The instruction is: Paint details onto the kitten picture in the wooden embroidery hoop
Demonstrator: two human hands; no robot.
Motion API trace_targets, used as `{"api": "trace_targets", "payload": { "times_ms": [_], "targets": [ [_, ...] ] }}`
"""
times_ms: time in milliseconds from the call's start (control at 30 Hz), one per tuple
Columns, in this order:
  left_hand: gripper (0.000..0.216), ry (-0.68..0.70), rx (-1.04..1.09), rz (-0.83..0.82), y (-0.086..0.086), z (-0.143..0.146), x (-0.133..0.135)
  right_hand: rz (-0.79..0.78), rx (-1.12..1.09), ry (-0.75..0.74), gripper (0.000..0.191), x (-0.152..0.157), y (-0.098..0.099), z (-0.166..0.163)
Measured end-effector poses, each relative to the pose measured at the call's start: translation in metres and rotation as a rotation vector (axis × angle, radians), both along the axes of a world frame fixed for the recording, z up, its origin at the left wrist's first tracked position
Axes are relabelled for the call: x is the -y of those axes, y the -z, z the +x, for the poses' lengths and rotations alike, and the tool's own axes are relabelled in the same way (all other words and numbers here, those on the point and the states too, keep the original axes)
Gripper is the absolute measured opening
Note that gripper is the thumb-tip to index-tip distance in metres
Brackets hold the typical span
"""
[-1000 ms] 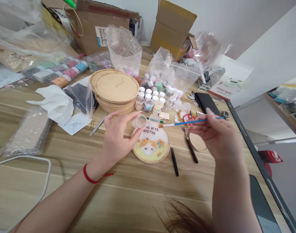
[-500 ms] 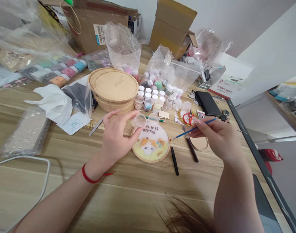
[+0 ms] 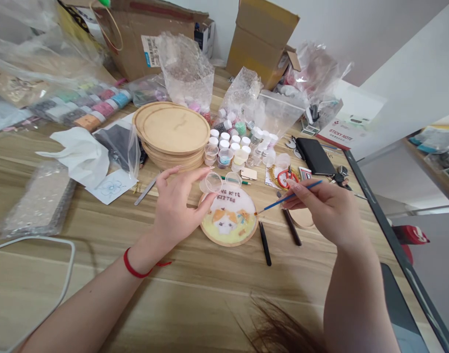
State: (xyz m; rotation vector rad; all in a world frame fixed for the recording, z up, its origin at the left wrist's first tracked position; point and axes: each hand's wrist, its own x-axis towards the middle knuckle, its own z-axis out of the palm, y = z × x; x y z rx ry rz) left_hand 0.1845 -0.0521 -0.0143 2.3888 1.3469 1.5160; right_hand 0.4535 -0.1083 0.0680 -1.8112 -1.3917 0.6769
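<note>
Between thumb and fingers, my left hand (image 3: 180,206) grips a small clear plastic cup (image 3: 213,182), tilted over the upper edge of a round wooden-rimmed picture (image 3: 225,228). The picture shows a white and orange cat on yellow, with brown lettering above. My right hand (image 3: 325,206) pinches a thin blue-handled paintbrush (image 3: 283,200); its tip touches or hovers just over the picture's right edge, I cannot tell which. Black tweezers (image 3: 264,243) lie right of the picture. A dark-handled tool (image 3: 292,228) and a small round wooden piece (image 3: 302,217) are under my right hand.
Stacked round wooden boards (image 3: 172,128) stand behind my left hand. Several white-capped jars (image 3: 235,139) crowd the middle back. Red-handled scissors (image 3: 286,177) and a black notebook (image 3: 314,156) lie to the right. A white cable (image 3: 72,264) curves at left, beside a bubble-wrapped pack (image 3: 40,201).
The brush in my right hand has shifted slightly left and tilted a little, its tip now further onto the picture's right edge. My left hand and the cup stay in place.
</note>
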Motion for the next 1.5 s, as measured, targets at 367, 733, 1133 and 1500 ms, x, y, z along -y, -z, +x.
{"api": "trace_targets", "payload": {
  "times_ms": [367,733,1133,1500],
  "targets": [
    [0.042,0.01,0.009,0.048,-0.001,0.001,0.0,0.006,0.03,0.014,0.046,0.002,-0.001,0.0],
    [0.041,0.041,-0.001,0.047,-0.001,0.0,-0.001,0.145,-0.067,0.063,0.036,0.007,-0.01,0.0],
    [0.037,0.197,-0.053,-0.021,-0.004,0.005,0.008,0.552,-0.109,-0.193,0.015,0.018,-0.012,-0.039],
    [0.052,0.337,0.052,0.131,-0.004,0.005,0.008,0.388,-0.179,-0.14,0.014,0.02,-0.002,-0.055]
  ]
}}
